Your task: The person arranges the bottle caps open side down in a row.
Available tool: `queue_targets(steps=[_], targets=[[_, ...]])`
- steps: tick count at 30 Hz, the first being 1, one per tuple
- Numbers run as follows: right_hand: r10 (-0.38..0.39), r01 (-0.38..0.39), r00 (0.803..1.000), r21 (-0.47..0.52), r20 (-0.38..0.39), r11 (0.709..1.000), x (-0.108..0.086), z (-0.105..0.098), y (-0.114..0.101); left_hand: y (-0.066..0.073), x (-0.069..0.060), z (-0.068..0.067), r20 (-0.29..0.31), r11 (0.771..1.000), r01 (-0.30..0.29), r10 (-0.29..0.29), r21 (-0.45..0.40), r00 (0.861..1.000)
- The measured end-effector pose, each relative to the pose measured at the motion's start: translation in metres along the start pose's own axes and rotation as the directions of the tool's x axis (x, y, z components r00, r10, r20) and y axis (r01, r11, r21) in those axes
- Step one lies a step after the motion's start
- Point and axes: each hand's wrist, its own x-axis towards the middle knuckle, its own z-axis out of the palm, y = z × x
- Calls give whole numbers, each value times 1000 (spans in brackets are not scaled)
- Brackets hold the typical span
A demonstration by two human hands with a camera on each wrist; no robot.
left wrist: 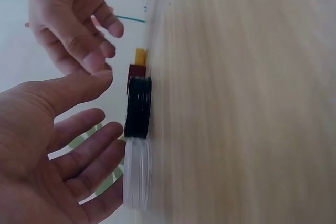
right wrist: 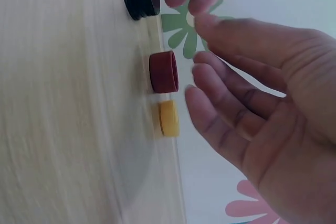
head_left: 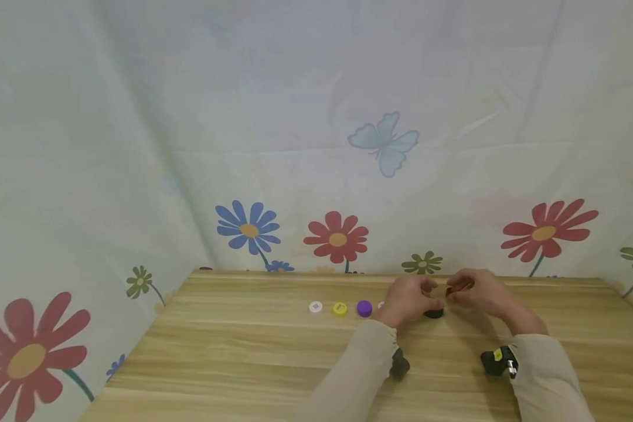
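My left hand hovers at the black lid, its fingers loosely bent and holding nothing; whether a fingertip touches the lid I cannot tell. Beside that lid stands a whitish translucent lid, mostly hidden by the left hand in the head view. With relaxed fingers, my right hand is close to the dark red cap, a small gap between them in the right wrist view. An orange-yellow cap sits just past the red one. The fingertips of both hands come near each other above the lids.
Further left in the same row lie a purple cap, a yellow cap and a white cap. The row runs along the back of the wooden table. A flower-printed cloth hangs behind it.
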Motion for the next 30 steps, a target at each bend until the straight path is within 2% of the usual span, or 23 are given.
queue_targets(steps=[8, 13, 18, 26, 30], targets=[[40, -49, 990, -65, -136, 997, -1, -3, 5, 6, 6, 7, -30, 1000, 7, -7, -3, 1000], [73, -80, 991, -63, -116, 995, -1, -4, 9, 10, 11, 13, -22, 1000, 21, -21, -7, 1000], [88, -93, 994, -65, -72, 994, -2, -3, 10, 12, 17, 17, -12, 999, 31, -31, 31, 999], [75, -81, 995, -81, -73, 993, -2, 2, 13, 17, 19, 20, -5, 998, 17, -17, 57, 1000], [67, -74, 995, -97, -79, 993, -1, 4, 15, 19, 19, 21, -5, 995, 1, 0, 102, 1000]])
